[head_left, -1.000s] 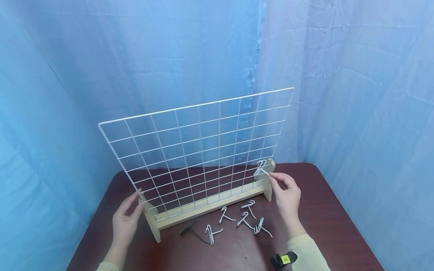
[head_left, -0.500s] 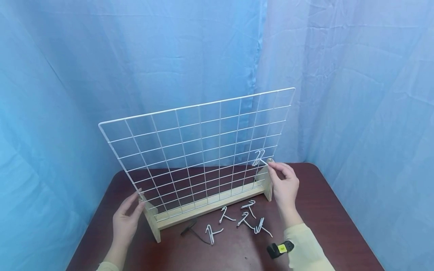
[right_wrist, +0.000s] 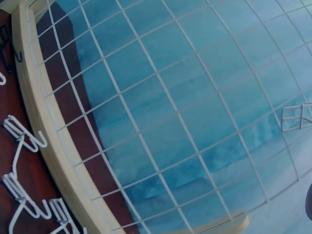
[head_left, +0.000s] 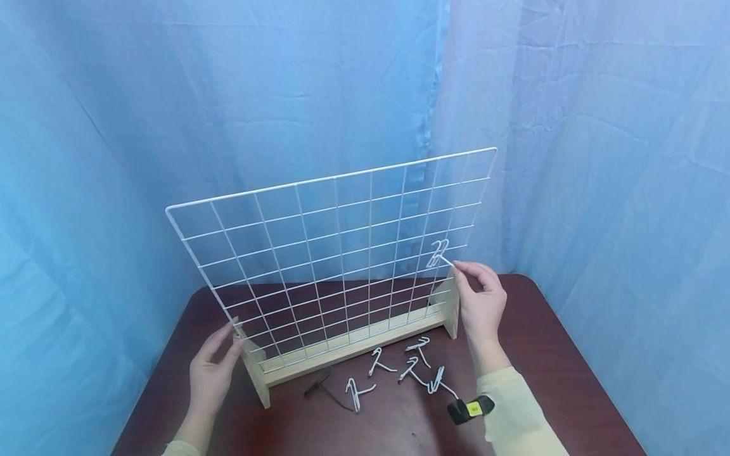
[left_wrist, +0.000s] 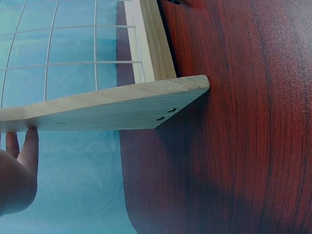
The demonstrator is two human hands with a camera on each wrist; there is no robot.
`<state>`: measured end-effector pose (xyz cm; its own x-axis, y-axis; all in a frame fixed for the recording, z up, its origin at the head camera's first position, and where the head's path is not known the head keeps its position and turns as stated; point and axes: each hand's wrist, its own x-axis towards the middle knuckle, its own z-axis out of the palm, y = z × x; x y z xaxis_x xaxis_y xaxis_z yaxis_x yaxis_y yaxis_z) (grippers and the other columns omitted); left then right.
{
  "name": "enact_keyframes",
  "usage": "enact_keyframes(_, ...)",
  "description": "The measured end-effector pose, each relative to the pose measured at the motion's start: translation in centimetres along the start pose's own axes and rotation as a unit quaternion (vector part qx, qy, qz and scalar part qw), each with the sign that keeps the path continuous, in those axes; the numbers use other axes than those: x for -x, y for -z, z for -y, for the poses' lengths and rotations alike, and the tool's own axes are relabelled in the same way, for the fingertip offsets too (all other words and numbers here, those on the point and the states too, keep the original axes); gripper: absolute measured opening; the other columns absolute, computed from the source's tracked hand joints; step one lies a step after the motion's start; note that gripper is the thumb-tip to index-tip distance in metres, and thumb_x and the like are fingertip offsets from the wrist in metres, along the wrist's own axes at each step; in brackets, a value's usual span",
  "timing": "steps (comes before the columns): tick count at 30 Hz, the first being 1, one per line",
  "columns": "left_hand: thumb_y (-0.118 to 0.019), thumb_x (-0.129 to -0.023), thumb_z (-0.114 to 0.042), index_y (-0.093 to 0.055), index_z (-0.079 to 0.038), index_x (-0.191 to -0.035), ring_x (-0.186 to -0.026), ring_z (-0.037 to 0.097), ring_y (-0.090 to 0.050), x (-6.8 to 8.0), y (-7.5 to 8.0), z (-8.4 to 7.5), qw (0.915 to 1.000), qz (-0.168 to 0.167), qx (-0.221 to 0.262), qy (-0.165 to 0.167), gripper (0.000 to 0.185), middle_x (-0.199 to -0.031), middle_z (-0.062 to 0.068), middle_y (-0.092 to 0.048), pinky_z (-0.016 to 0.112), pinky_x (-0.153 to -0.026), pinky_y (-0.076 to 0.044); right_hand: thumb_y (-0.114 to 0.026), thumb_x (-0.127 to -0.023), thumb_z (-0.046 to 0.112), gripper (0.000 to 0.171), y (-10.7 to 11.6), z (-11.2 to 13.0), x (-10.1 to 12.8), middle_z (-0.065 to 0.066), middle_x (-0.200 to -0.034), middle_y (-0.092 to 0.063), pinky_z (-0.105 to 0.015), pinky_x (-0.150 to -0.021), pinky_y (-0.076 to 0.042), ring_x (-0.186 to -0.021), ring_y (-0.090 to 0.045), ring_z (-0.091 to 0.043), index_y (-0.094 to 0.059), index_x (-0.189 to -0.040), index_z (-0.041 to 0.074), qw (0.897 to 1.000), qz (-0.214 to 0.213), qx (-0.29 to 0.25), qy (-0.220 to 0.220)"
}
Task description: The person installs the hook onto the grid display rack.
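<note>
Right hand [head_left: 481, 307] out of the right wrist view.

My right hand [head_left: 483, 303] is bare, and behind it runs a pale cream sleeve [head_left: 521, 411]. Just below its wrist sits a black band [head_left: 471, 409] with a yellow label. My left hand [head_left: 210, 373] is bare.

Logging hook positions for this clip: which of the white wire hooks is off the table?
The hook pinched by the right hand, held up against the wire grid near its right edge. The other white hooks lie loose on the table.
</note>
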<state>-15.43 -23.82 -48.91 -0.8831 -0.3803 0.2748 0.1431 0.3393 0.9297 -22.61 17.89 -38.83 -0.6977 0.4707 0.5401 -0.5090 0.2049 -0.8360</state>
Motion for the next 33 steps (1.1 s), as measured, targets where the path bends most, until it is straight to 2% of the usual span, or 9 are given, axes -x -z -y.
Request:
enact_keyframes(6, -0.068, -0.093, -0.003, -0.061, -0.002, -0.132, -0.116, -0.006, -0.048, 0.0, 0.0, 0.1, 1.0, -0.001, 0.004, -0.003, 0.039, -0.119, -0.025, -0.057, 0.008, -0.091, -0.047, -0.074, -0.084, -0.008, 0.013, 0.0, -1.8, -1.2, 0.004, -0.093, -0.067, -0.013, -0.074, -0.053, -0.094, -0.06, -0.01, -0.073, -0.096, -0.011, 1.0, -0.005, -0.016, 0.005)
enact_keyframes(12, -0.068, -0.094, -0.005, -0.062, -0.003, -0.132, -0.115, -0.007, -0.047, 0.0, 0.0, 0.0, 1.0, -0.001, -0.006, 0.001, 0.039, -0.119, -0.026, -0.057, 0.009, -0.092, -0.047, -0.075, -0.083, -0.008, 0.013, -0.2, -1.6, -1.8, 0.005, -0.093, -0.068, -0.013, -0.073, -0.053, -0.097, -0.06, -0.011, -0.074, -0.095, -0.011, 1.0, -0.01, -0.021, 0.02)
enact_keyframes(21, -0.068, -0.094, -0.004, -0.061, -0.003, -0.132, -0.116, -0.006, -0.048, 0.0, 0.0, -0.1, 1.0, -0.001, 0.002, -0.001, 0.039, -0.119, -0.025, -0.057, 0.009, -0.092, -0.047, -0.07, -0.084, -0.014, 0.012, -1.1, 1.3, -1.9, -0.014, -0.092, -0.067, -0.015, -0.082, -0.051, -0.096, -0.057, -0.008, -0.07, -0.095, -0.017, 0.999, 0.002, 0.002, 0.039)
enact_keyframes(29, -0.068, -0.093, -0.003, -0.061, -0.003, -0.132, -0.115, -0.007, -0.049, 0.0, 0.0, -0.1, 1.0, -0.001, 0.003, -0.007, 0.039, -0.12, -0.024, -0.058, 0.008, -0.091, -0.047, -0.07, -0.083, -0.015, 0.012, -1.2, 1.1, -1.7, -0.033, -0.096, -0.063, -0.018, -0.089, -0.049, -0.101, -0.057, -0.025, -0.07, -0.095, -0.016, 0.999, 0.013, 0.013, 0.05)
enact_keyframes(33, -0.068, -0.093, -0.003, -0.062, -0.003, -0.132, -0.115, -0.006, -0.049, 0.0, -0.1, -0.1, 0.9999, -0.002, 0.007, -0.008, 0.039, -0.12, -0.022, -0.059, 0.008, -0.091, -0.047, -0.07, -0.083, -0.015, 0.013, -1.2, 0.9, -1.5, -0.032, -0.098, -0.063, -0.016, -0.086, -0.049, -0.102, -0.057, -0.022, -0.071, -0.096, -0.015, 0.998, 0.019, 0.021, 0.049)
